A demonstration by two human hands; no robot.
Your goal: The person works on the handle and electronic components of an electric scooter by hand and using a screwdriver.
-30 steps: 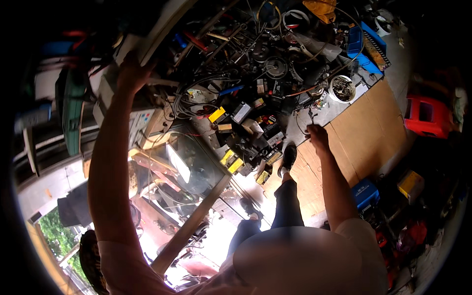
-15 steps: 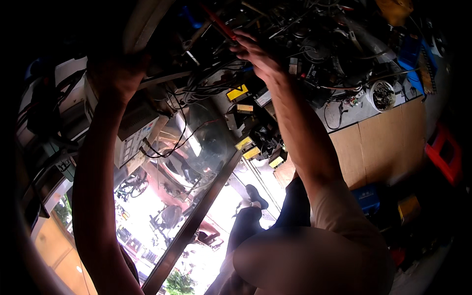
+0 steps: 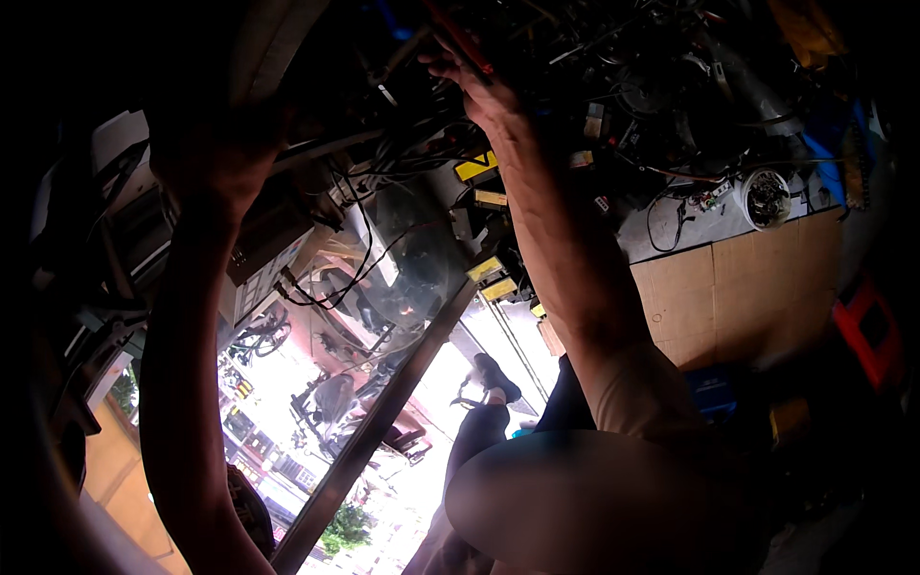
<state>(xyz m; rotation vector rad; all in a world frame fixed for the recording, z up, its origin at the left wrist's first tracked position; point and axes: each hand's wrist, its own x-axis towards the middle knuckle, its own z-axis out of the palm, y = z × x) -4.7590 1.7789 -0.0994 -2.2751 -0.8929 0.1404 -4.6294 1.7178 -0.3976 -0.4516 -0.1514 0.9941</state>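
Observation:
My left hand (image 3: 216,163) is raised at the upper left, mostly lost in shadow. It is next to the lower end of a pale curved bar (image 3: 273,53); its fingers are too dark to make out, so I cannot tell whether it grips the bar. My right hand (image 3: 482,94) reaches up near the top middle, its visible fingers apart and nothing plainly held in them. A long red object (image 3: 465,43), perhaps a tool handle, slants across the view in front of this hand. Dark cables (image 3: 388,153) hang in a tangle between the two hands.
Yellow-labelled boxes (image 3: 486,270) stand beside my right forearm. To the right are a white tub of small metal parts (image 3: 767,199), a cardboard sheet (image 3: 743,287) and a red plastic object (image 3: 867,326). A glass pane (image 3: 412,249) with a dark frame edge (image 3: 383,417) lies between my arms.
My right hand has moved left and slightly up, past the red object, which now overlaps it. My left hand stays near the curved bar. The view has shifted slightly and darkened.

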